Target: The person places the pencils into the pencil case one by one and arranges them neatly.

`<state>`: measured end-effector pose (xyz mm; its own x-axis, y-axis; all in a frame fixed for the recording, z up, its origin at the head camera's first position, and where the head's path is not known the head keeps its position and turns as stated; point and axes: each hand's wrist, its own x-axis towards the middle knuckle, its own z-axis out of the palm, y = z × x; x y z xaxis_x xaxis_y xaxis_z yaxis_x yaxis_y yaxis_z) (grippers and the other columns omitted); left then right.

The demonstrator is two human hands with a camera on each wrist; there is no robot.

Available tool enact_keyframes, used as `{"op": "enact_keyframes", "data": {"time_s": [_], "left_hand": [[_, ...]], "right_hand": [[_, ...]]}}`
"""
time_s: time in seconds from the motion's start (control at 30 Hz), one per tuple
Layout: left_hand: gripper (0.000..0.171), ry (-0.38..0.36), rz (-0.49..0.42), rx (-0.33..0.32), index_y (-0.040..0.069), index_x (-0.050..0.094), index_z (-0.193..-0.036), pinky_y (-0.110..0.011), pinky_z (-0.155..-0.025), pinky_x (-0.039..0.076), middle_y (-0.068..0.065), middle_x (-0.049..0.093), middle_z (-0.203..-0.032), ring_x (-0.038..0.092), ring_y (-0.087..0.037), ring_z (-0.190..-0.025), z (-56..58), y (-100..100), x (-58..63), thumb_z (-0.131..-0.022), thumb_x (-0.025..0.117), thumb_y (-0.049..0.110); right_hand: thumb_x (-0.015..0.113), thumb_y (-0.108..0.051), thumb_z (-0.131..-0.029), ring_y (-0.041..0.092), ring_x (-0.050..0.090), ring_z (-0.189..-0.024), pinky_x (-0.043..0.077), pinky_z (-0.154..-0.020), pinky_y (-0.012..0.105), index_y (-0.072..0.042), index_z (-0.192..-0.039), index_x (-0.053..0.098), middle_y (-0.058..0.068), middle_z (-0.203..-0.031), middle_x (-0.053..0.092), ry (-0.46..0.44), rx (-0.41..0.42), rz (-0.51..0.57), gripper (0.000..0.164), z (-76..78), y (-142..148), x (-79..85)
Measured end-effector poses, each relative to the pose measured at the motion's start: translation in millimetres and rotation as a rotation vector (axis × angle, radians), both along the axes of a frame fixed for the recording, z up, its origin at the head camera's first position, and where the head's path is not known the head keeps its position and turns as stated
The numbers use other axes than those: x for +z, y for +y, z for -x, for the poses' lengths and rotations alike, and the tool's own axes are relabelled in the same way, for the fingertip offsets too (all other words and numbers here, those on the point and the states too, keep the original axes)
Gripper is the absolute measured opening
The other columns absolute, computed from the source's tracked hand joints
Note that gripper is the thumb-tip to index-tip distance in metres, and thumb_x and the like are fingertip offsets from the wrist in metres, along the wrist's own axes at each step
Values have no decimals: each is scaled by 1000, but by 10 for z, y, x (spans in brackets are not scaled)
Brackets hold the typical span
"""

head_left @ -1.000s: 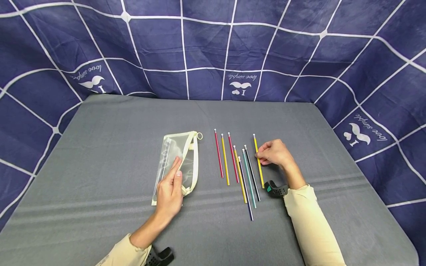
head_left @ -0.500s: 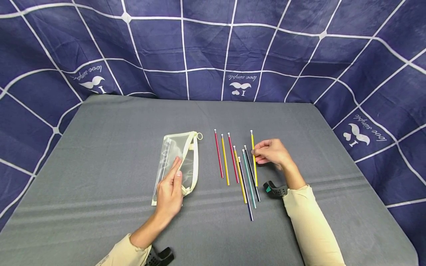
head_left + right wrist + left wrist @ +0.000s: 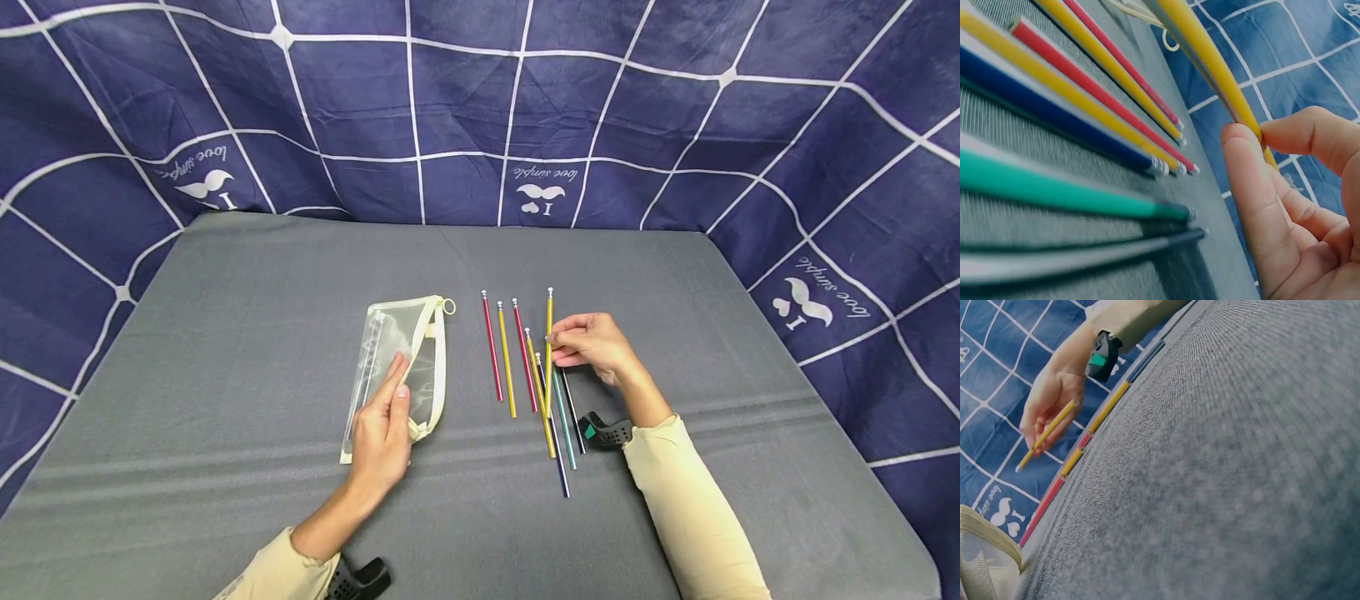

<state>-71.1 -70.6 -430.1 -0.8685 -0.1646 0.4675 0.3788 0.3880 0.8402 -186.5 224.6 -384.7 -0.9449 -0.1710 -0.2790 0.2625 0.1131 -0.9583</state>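
My right hand (image 3: 596, 342) pinches a yellow pencil (image 3: 549, 312) between thumb and fingertips in the head view. The pencil is raised above the table, white-tipped end away from me, as the left wrist view also shows. Below it lie several pencils: two red, two yellow, a dark blue (image 3: 1054, 103), a green (image 3: 1072, 184) and a black one (image 3: 573, 412). At the left, my left hand (image 3: 382, 429) holds a clear pouch (image 3: 390, 321) with cream trim by its parted opening, thumb at the edge and fingers along the upper layer. The underside of this grip is hidden.
The pouch's zip ring (image 3: 449, 307) sits at its far right corner. A grey cloth-covered table (image 3: 262, 292) bears everything. A blue curtain (image 3: 465, 100) with white grid lines stands behind and at both sides. Black bands (image 3: 606, 430) are worn on the wrists.
My right hand has lifted the yellow pencil from the right end of the row and carried it left, over the other pencils. The left hand and pouch keep their place.
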Motion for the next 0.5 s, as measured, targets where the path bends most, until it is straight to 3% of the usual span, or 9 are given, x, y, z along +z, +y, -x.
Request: {"op": "enact_keyframes", "data": {"time_s": [0.5], "left_hand": [[34,-19,-6,-5,-6,58,-133,-14,-110,28,-18,53,-141,50,-34,-130,1,-3,3,-102,49,4]], "right_hand": [[60,11,-86,15,69,-59,59,-60,27,15,-100,58,8,-73,70,1,12,92,16,49,-355,-23]]}}
